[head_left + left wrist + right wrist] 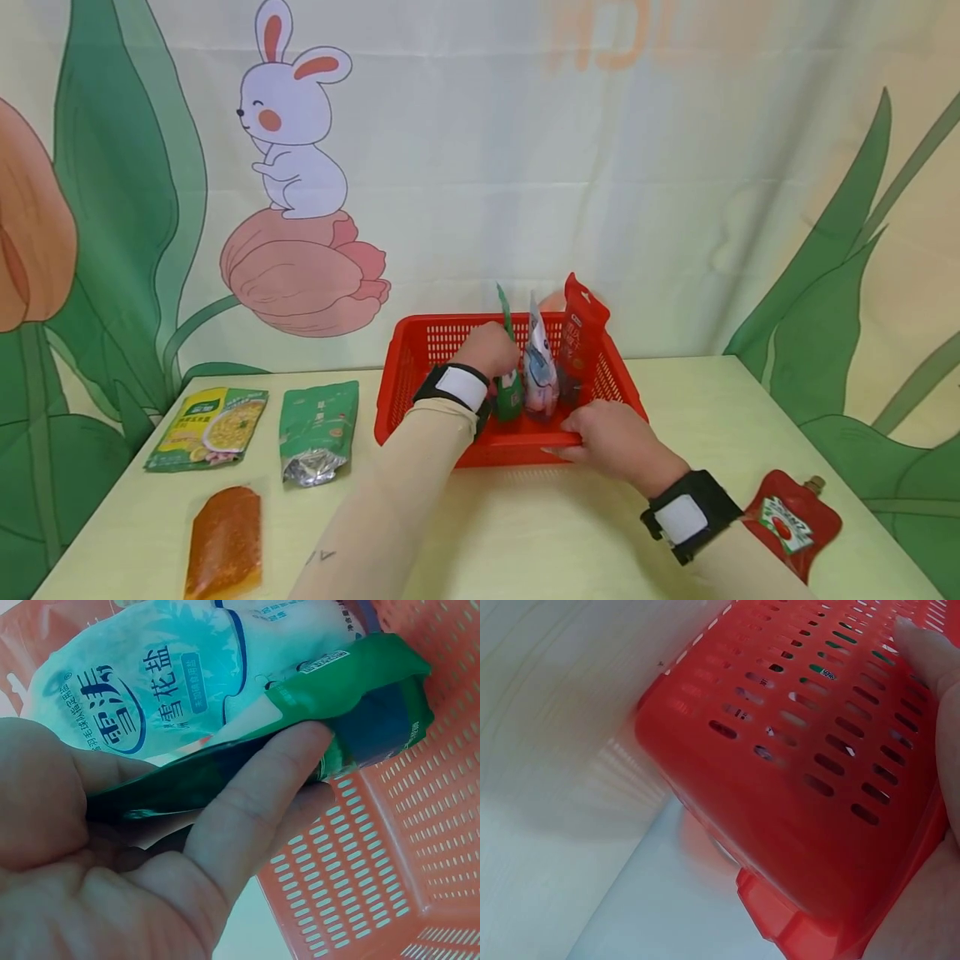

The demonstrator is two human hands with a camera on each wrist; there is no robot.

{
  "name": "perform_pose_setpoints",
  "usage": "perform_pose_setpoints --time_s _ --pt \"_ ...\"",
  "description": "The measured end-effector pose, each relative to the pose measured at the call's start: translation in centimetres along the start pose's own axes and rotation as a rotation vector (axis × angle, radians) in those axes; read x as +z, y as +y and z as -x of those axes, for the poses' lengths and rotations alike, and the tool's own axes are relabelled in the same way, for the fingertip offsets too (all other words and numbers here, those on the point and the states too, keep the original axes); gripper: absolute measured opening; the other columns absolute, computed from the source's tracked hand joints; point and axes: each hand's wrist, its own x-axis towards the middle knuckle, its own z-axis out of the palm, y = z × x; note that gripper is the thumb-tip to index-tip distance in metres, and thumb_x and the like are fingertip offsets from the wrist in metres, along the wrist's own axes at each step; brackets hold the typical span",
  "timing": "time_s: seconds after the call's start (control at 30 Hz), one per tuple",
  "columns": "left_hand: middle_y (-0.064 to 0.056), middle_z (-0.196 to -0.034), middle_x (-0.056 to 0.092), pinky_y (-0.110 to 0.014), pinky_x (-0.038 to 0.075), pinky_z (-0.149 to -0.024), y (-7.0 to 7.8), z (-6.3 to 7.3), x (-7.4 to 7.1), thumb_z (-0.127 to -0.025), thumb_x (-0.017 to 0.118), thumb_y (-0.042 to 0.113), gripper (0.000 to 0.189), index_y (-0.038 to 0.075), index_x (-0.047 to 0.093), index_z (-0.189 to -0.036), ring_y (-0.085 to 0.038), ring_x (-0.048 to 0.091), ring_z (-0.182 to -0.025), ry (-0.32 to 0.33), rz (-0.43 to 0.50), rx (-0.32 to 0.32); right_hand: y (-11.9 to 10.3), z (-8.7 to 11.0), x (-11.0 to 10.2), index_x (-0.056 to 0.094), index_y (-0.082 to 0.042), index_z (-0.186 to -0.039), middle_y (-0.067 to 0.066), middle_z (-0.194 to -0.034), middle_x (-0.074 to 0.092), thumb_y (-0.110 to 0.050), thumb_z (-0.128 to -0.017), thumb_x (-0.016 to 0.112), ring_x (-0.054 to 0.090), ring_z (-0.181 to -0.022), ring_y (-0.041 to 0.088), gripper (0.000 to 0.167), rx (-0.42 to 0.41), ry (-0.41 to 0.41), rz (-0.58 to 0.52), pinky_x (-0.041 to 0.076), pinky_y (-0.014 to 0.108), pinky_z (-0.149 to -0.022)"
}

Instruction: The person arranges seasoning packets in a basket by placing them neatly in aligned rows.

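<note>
A red plastic basket (517, 454) with slotted walls stands at the back of the table. Inside it my left hand (491, 350) pinches a green pouch (375, 682) between thumb and fingers, and the pouch stands roughly upright. Right beside that pouch is a white and blue bag of salt (538, 371), its printed front showing in the left wrist view. Further right in the basket, a tall red packet (581, 333) rises above the rim. My right hand (618, 442) grips the basket's front rim near the right corner, thumb and fingers on either side of it.
To the left lie a yellow-green food packet (210, 429), another green pouch (318, 425) with a silver end, and a clear packet of orange-brown sauce (223, 537). A red ketchup pouch (798, 517) with a spout lies at right. Behind the table hangs a printed curtain (480, 167).
</note>
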Motion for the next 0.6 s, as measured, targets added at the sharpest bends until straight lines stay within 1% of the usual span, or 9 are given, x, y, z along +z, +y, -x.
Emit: perform_pose_setpoints --time_s 0.07,0.17,0.27,0.33,0.5,0.6 --pt "-0.013 -0.091 0.067 -0.036 0.063 -0.063 0.1 0.0 -0.1 -0.100 0.059 0.014 0.020 -0.001 0.070 -0.094 -0.029 0.073 -0.076 -0.006 -0.008 0.008 0.0 0.0 0.0 0.078 -0.020 -0.080 -0.013 -0.064 0.063 -0.034 -0.083 0.085 0.052 -0.061 0.006 0.017 0.001 -0.002 -0.004 0.051 0.025 -0.069" --pt "-0.013 -0.093 0.068 -0.036 0.063 -0.063 0.2 -0.1 -0.2 -0.102 0.057 0.016 0.023 0.000 0.071 -0.095 -0.029 0.073 -0.077 -0.020 -0.014 0.010 0.0 0.0 0.1 0.078 -0.020 -0.080 -0.013 -0.063 0.063 -0.034 -0.083 0.086 0.052 -0.060 0.006 0.016 0.005 -0.006 -0.012 0.050 0.025 -0.069" --pt "-0.014 -0.100 0.069 -0.037 0.063 -0.065 0.2 -0.4 -0.1 -0.102 0.056 0.016 0.023 0.000 0.072 -0.099 -0.030 0.073 -0.080 -0.032 -0.010 -0.001 -0.1 0.0 0.0 0.077 -0.020 -0.079 -0.013 -0.063 0.062 -0.034 -0.083 0.085 0.052 -0.060 0.006 0.016 0.002 -0.008 -0.016 0.050 0.025 -0.069" --pt "-0.014 -0.101 0.070 -0.036 0.062 -0.064 0.2 -0.5 0.0 -0.101 0.057 0.017 0.023 0.000 0.072 -0.100 -0.030 0.073 -0.082 -0.034 -0.013 -0.001 -0.2 0.1 -0.1 0.077 -0.020 -0.079 -0.013 -0.063 0.062 -0.033 -0.084 0.085 0.052 -0.060 0.006 0.016 0.005 -0.010 -0.018 0.050 0.025 -0.069" --pt "-0.012 -0.095 0.069 -0.034 0.058 -0.058 -0.1 -0.8 0.4 -0.101 0.055 0.017 0.025 0.000 0.072 -0.099 -0.032 0.073 -0.087 -0.047 -0.022 0.024 -0.2 0.1 -0.3 0.077 -0.019 -0.078 -0.012 -0.063 0.063 -0.032 -0.084 0.085 0.053 -0.060 0.008 0.016 0.024 -0.016 -0.025 0.051 0.027 -0.070" --pt "-0.011 -0.091 0.067 -0.035 0.060 -0.061 -0.3 -1.0 0.6 -0.102 0.053 0.017 0.025 0.000 0.072 -0.098 -0.032 0.074 -0.087 -0.070 -0.037 0.035 -0.2 0.1 -0.3 0.077 -0.019 -0.078 -0.011 -0.063 0.063 -0.033 -0.084 0.085 0.053 -0.061 0.008 0.017 0.019 -0.019 -0.024 0.050 0.027 -0.069"
